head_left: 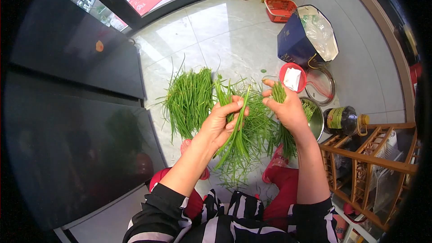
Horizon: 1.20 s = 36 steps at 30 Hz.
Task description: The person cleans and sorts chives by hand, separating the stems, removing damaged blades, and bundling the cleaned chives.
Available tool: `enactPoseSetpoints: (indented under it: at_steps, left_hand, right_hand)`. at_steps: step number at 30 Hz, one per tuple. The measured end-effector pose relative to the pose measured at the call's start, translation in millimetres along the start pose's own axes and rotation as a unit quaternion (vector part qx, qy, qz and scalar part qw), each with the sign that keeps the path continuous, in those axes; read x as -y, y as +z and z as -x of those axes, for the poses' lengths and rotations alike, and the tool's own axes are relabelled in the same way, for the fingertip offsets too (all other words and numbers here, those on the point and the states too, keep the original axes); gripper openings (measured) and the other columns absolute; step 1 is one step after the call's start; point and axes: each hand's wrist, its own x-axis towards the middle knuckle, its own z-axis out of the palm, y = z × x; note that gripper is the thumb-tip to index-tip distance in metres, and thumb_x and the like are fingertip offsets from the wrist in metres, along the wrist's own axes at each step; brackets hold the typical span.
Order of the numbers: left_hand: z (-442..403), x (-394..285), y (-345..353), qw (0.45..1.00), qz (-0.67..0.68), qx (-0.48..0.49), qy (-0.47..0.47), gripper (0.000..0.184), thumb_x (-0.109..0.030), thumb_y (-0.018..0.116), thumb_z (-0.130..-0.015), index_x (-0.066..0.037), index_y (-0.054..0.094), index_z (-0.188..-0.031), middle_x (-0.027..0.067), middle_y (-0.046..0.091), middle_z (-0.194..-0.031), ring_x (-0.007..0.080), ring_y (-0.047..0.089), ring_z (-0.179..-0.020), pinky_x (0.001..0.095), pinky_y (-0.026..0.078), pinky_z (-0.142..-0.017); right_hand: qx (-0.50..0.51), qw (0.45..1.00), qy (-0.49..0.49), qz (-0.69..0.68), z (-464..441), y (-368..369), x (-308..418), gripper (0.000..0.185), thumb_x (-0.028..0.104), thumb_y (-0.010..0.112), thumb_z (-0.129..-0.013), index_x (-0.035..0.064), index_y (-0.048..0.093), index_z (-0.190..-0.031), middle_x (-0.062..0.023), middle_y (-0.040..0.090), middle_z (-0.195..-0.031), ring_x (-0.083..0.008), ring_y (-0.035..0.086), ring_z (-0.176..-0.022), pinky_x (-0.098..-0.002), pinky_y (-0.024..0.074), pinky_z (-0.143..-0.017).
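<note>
My left hand [219, 120] is closed in a pinch on a few long garlic chives [240, 141], which hang down from the fingers. In my right hand [290, 110] a bundle of chives [278, 92] is gripped, its stem ends pointing up and its leaves trailing below the palm. A thick pile of chives [188, 101] lies on the floor to the left. Under and between both hands, loose chives and scraps [258, 119] are scattered over the tiles. Just right of my right hand, a metal bowl [318, 123] with chives inside is partly hidden by the wrist.
A red bowl [284, 69] with white paper and a round lid [332, 85] lie beyond the metal bowl. Behind them stand a blue bag [292, 40] and a red basket [281, 15]. An oil bottle [342, 120] and wooden rack [366, 157] flank the right; a dark cabinet [76, 130] the left.
</note>
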Motion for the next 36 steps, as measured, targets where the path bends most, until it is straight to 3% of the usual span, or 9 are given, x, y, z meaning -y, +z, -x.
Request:
enactPoseSetpoints:
  at_steps: [3,6,16,22,24,25,28,31,36]
  left_hand:
    - [0,-1,-1,1.000,0.017,0.007,-0.020,0.009,-0.015,0.060,-0.087,-0.010,0.054,-0.091,0.0066,0.061,-0.075,0.0058,0.034,-0.037,0.0239,0.034,-0.048]
    - [0,3,1,0.999,0.031,0.021,-0.008,0.008,-0.013,0.061,-0.087,-0.009,0.055,-0.090,0.0090,0.065,-0.076,0.0054,0.034,-0.036,0.0206,0.033,-0.042]
    - [3,1,14,0.993,-0.114,0.007,0.023,0.012,-0.015,0.066,-0.086,-0.008,0.056,-0.085,0.0059,0.063,-0.070,0.0035,0.036,-0.040,0.0202,0.027,-0.039]
    - [2,3,11,0.987,-0.157,-0.013,0.024,0.013,-0.017,0.068,-0.084,-0.010,0.056,-0.082,-0.0055,0.044,-0.054,0.0042,0.029,-0.039,0.0235,0.021,-0.042]
    - [3,1,10,0.991,-0.132,-0.024,0.015,0.014,-0.017,0.068,-0.084,-0.010,0.056,-0.082,-0.0058,0.043,-0.053,0.0045,0.029,-0.038,0.0233,0.020,-0.043]
    - [2,0,8,0.992,-0.124,-0.020,0.012,0.014,-0.018,0.068,-0.084,-0.011,0.056,-0.082,-0.0060,0.043,-0.053,0.0045,0.029,-0.038,0.0234,0.021,-0.043]
    - [2,-1,10,0.991,-0.130,-0.024,0.022,0.014,-0.018,0.068,-0.084,-0.011,0.056,-0.082,-0.0062,0.044,-0.055,0.0046,0.029,-0.038,0.0226,0.020,-0.042]
    - [1,0,8,0.987,-0.149,-0.050,0.042,0.013,-0.016,0.069,-0.084,-0.008,0.059,-0.083,-0.0006,0.058,-0.063,0.0032,0.036,-0.041,0.0205,0.025,-0.040]
    - [-1,1,8,0.975,-0.204,-0.060,0.063,0.014,-0.018,0.071,-0.082,-0.010,0.059,-0.084,-0.0002,0.061,-0.067,0.0021,0.037,-0.043,0.0203,0.023,-0.040]
  right_hand:
    - [0.057,0.990,0.121,-0.046,4,-1,24,0.019,0.017,0.068,-0.083,0.0024,0.067,-0.095,0.0018,0.059,-0.065,-0.0040,0.046,-0.049,-0.0225,0.0371,-0.045]
    - [0.050,0.983,0.154,-0.088,5,5,36,0.020,0.019,0.068,-0.084,0.0016,0.066,-0.094,0.0021,0.059,-0.066,-0.0038,0.045,-0.049,-0.0224,0.0366,-0.045]
    - [0.050,0.987,0.141,-0.066,7,8,29,0.026,0.027,0.067,-0.086,0.0009,0.066,-0.084,-0.0007,0.058,-0.061,-0.0081,0.049,-0.049,-0.0252,0.0391,-0.048]
    - [-0.077,0.981,0.165,0.059,-2,-6,13,0.033,0.031,0.063,-0.085,-0.0012,0.064,-0.076,-0.0056,0.057,-0.060,-0.0134,0.054,-0.056,-0.0325,0.0436,-0.056]
    - [-0.034,0.979,0.187,0.073,-6,-16,18,0.029,0.027,0.065,-0.084,-0.0010,0.066,-0.080,-0.0027,0.058,-0.061,-0.0128,0.053,-0.056,-0.0322,0.0440,-0.056]
    - [-0.021,0.992,0.119,0.028,-4,-12,12,0.023,0.024,0.068,-0.082,0.0010,0.068,-0.086,0.0004,0.058,-0.062,-0.0097,0.049,-0.051,-0.0286,0.0414,-0.050]
    - [0.048,0.982,0.164,-0.082,2,-7,25,0.021,0.021,0.071,-0.081,0.0031,0.069,-0.092,0.0027,0.058,-0.063,-0.0061,0.047,-0.050,-0.0250,0.0386,-0.046]
    - [0.107,0.973,0.196,-0.058,7,0,27,0.020,0.021,0.071,-0.081,0.0036,0.068,-0.091,0.0025,0.057,-0.062,-0.0047,0.046,-0.050,-0.0230,0.0371,-0.045]
    - [0.138,0.975,0.172,-0.019,6,-2,20,0.021,0.023,0.070,-0.083,0.0029,0.066,-0.087,0.0021,0.057,-0.062,-0.0053,0.047,-0.049,-0.0240,0.0380,-0.046]
